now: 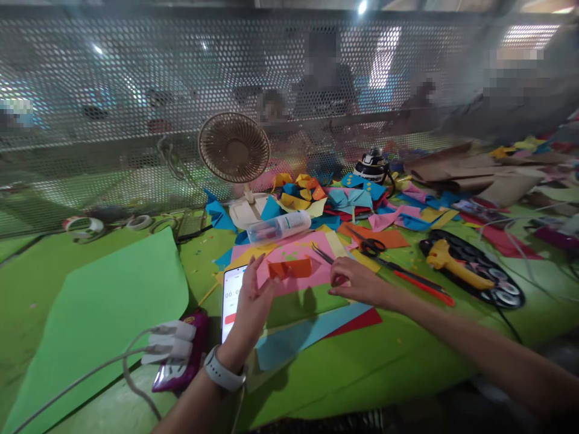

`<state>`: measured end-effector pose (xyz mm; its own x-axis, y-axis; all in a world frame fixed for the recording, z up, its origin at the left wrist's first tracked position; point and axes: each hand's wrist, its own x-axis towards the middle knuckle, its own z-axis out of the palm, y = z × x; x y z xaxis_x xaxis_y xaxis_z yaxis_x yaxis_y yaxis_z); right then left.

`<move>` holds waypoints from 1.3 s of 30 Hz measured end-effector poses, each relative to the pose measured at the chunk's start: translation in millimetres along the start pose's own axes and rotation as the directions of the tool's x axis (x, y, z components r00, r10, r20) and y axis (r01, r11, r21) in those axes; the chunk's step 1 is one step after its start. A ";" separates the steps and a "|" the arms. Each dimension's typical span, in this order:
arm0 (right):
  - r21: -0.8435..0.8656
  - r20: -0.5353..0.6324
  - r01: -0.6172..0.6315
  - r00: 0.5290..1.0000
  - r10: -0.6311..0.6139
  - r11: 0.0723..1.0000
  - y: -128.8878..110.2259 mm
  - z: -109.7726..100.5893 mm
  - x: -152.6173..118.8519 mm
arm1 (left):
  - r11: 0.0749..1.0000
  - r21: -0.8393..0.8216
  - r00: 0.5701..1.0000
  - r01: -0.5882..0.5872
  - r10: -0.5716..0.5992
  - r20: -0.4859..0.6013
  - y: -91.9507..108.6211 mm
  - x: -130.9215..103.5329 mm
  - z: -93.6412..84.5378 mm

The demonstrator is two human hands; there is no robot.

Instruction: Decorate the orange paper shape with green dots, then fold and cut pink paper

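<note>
My left hand (256, 301), with a pale watch band (224, 371) on its wrist, has its fingers apart at the left end of a folded orange paper strip (292, 269). Whether its fingertips touch the strip is hard to tell. To the right, my right hand (359, 281) is closed round tweezers (322, 253), whose tips point up and left. Under the strip lie pink paper (317, 279) and other coloured sheets. A phone (230, 301) with a timer on screen is partly behind my left hand. Blue paper strips (289, 342) lie nearer me.
Black scissors (371, 246), an orange-red cutter (420, 283) and a black tray (502, 280) bearing a yellow glue gun (456, 265) sit right. Beyond are a plastic bottle (280, 227), a fan (235, 147) and folded papers. A large green sheet (122, 295) and a cabled purple device (196, 349) lie left.
</note>
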<state>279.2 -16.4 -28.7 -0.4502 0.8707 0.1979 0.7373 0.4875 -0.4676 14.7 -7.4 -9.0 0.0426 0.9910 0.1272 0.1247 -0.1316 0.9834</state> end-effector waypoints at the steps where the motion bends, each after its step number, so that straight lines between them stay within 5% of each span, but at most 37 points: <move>1: 0.013 0.005 -0.007 1.000 0.007 1.000 0.2 -0.5 -0.1 | 0.999 0.031 0.999 -0.034 0.034 0.010 0.9 0.0 -0.8; 6: 0.052 0.064 -0.040 0.997 0.037 0.998 -3.8 -5.8 -1.8 | 0.899 0.317 0.934 -0.301 0.211 0.288 10.0 -3.4 -2.9; 11: 0.115 0.129 -0.047 0.991 0.032 0.992 -3.8 -26.0 -0.3 | 0.820 0.394 0.860 -0.414 0.211 0.465 11.7 -14.8 1.8; 15: 0.223 0.158 -0.133 0.982 0.099 0.966 1.9 -41.2 2.8 | 0.850 0.385 0.854 -0.359 0.132 0.504 6.2 -18.2 5.2; 21: -0.060 -0.116 -0.268 0.959 0.260 0.962 19.8 -27.9 17.6 | 0.866 0.357 0.807 -0.350 0.086 0.584 2.2 -11.8 5.8; 28: -0.108 -0.079 -0.261 0.964 0.253 0.959 29.3 -21.9 22.2 | 0.636 0.555 0.817 -0.536 0.224 0.532 5.0 -11.7 12.2; 35: -0.073 -0.156 -0.301 0.945 0.287 0.951 35.2 -29.1 -10.2 | 0.530 0.524 0.650 -0.666 0.068 0.757 2.1 -43.6 21.0; 39: -0.096 -0.281 -0.340 0.911 0.302 0.936 41.1 -32.6 -13.7 | 0.479 0.514 0.616 -0.711 0.072 0.785 -9.7 -53.4 22.6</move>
<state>332.1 -6.2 -22.5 -0.0462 0.9586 0.2809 0.8912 0.1665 -0.4219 33.6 -59.6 -28.3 0.8129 0.5804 0.0474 0.5395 -0.7812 0.3141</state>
